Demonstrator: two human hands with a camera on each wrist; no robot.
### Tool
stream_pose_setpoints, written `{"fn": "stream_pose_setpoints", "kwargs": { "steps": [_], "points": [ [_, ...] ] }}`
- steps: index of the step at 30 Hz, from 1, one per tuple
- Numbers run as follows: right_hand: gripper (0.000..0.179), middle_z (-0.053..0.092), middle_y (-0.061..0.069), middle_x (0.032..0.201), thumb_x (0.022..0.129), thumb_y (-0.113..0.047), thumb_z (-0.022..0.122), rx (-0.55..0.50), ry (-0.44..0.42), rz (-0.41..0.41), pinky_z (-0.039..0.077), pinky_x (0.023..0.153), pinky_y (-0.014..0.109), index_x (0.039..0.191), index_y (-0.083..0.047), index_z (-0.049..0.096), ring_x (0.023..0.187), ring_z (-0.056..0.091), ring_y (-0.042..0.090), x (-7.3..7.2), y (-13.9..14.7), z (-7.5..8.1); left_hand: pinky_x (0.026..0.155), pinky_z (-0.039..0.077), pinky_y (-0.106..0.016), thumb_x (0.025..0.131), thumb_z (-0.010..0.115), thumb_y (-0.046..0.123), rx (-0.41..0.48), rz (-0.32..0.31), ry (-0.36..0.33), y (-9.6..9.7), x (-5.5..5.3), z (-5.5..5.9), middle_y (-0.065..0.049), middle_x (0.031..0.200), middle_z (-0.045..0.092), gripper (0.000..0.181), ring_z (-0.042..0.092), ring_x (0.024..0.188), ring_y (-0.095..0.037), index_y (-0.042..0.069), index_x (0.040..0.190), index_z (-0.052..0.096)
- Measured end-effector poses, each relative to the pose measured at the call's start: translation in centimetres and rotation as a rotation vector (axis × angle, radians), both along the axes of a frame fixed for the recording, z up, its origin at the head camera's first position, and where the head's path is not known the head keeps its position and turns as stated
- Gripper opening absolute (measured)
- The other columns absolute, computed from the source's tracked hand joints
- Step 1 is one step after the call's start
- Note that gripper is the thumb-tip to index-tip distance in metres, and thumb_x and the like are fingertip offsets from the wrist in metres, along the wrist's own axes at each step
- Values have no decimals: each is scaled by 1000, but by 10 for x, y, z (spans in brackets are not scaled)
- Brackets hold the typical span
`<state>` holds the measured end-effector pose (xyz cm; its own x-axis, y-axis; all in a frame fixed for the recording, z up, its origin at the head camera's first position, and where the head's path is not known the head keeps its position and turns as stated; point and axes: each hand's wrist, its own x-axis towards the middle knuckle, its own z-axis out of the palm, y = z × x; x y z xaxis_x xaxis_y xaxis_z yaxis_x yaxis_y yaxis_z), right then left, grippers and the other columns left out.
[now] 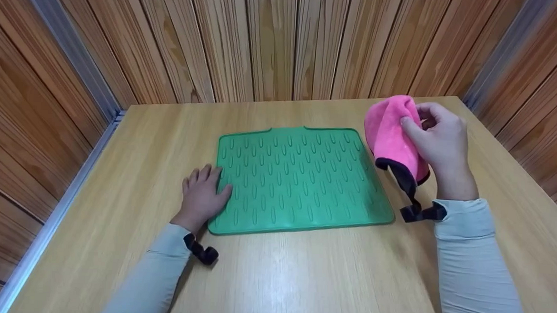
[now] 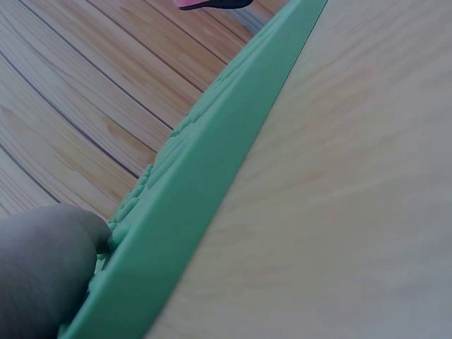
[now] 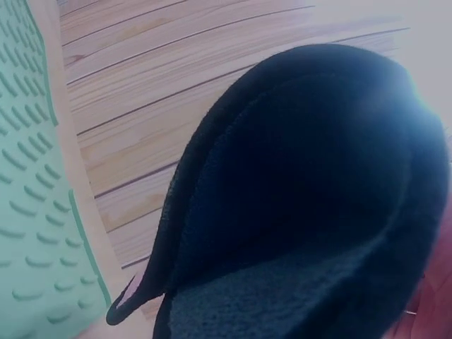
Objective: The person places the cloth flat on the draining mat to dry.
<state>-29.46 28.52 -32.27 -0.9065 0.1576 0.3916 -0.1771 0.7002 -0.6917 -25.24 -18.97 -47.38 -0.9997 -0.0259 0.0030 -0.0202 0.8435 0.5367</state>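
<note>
A green mat (image 1: pixel 301 177) with raised oval ridges and a low rim lies on the table. My left hand (image 1: pixel 202 195) rests at its left edge, fingers spread, with the thumb over the rim; the left wrist view shows the thumb (image 2: pixel 49 268) against the inner side of that rim. Above the table, to the right of the mat, my right hand (image 1: pixel 441 136) pinches a pink cloth (image 1: pixel 392 129) with black edging between thumb and fingers. The cloth hangs folded, and in the right wrist view its dark underside (image 3: pixel 296 176) fills much of the picture.
The wooden table (image 1: pixel 272 275) is bounded by a plank wall (image 1: pixel 270 41) at the back and plank walls at both sides. Metal posts stand in the back corners. A black strap piece (image 1: pixel 204 253) sticks out from my left wrist, and another (image 1: pixel 423 213) from my right.
</note>
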Motion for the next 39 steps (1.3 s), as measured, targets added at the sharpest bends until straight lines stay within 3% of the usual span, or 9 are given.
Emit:
{"fn": "stream_pose_setpoints", "kwargs": {
  "steps": [17, 25, 39],
  "points": [
    [42, 71, 3, 111, 106, -33, 79, -84, -12, 88, 51, 75, 8, 139, -8, 77, 94, 59, 11, -4, -40, -3, 139, 4, -79, 114, 54, 40, -11, -3, -4, -3, 1, 0, -30, 185, 25, 71, 12, 173, -58, 4, 174, 40],
    [40, 75, 12, 117, 106, -31, 79, -116, -5, 114, 52, 75, 8, 140, -9, 77, 96, 60, 15, -4, -57, -2, 139, 2, -78, 115, 54, 40, 1, -4, -15, -2, 2, 1, -29, 186, 23, 71, 10, 174, -57, 4, 174, 38],
    [34, 77, 16, 110, 105, -24, 79, -135, 50, 168, 52, 76, 12, 132, -3, 79, 90, 63, 14, -3, -85, 3, 139, 3, -78, 113, 54, 40, 2, 1, -1, -1, 1, 0, -29, 185, 25, 72, 12, 173, -57, 4, 174, 40]
  ]
}}
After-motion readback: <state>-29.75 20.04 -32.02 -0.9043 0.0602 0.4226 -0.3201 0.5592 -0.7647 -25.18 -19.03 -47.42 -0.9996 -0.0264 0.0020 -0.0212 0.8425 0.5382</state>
